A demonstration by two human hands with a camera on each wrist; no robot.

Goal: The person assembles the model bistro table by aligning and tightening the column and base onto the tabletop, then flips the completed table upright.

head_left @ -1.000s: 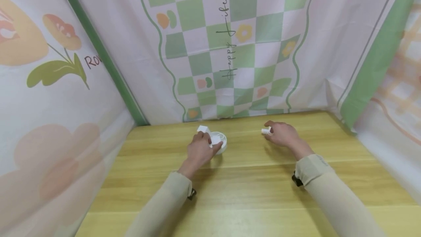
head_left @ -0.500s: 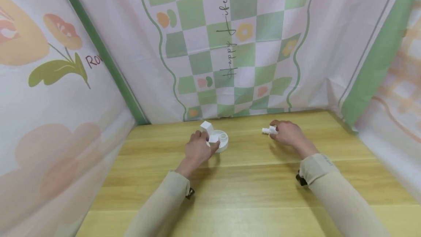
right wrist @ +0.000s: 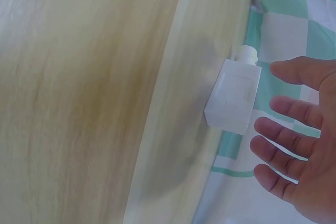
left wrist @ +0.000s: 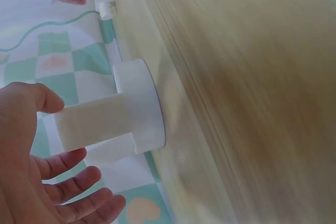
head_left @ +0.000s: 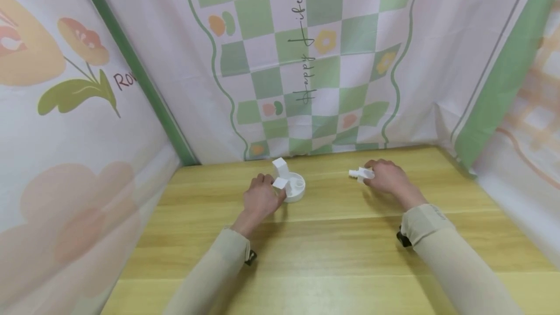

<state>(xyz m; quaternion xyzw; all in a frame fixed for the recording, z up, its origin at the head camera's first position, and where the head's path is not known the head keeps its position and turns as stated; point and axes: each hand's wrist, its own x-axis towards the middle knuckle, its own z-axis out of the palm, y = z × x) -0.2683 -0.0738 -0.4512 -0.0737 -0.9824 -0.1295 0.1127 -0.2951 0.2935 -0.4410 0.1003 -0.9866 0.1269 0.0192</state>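
Note:
A round white holder (head_left: 298, 194) stands on the table, with two white rectangular blocks upright in it. My left hand (head_left: 261, 201) pinches the nearer block (left wrist: 92, 121) near its top, thumb and index fingertip at opposite edges. The farther block (head_left: 280, 166) rises just behind it, largely hidden in the left wrist view. To the right, a small white square bottle (right wrist: 234, 95) lies on its side, its capped neck pointing left in the head view. My right hand (head_left: 389, 178) is beside the bottle's base end, fingers apart and relaxed around nothing.
The wood-grain table (head_left: 306, 266) ends at a patterned curtain (head_left: 323, 62) just behind the holder and bottle. Fabric walls (head_left: 78, 183) also close in the left and right sides. Dark wrist devices (head_left: 404, 237) sit at both cuffs.
The holder has turned clockwise, carrying the nearer block left and the farther one to the right and back. My right hand has drawn right, off the bottle, exposing more of it.

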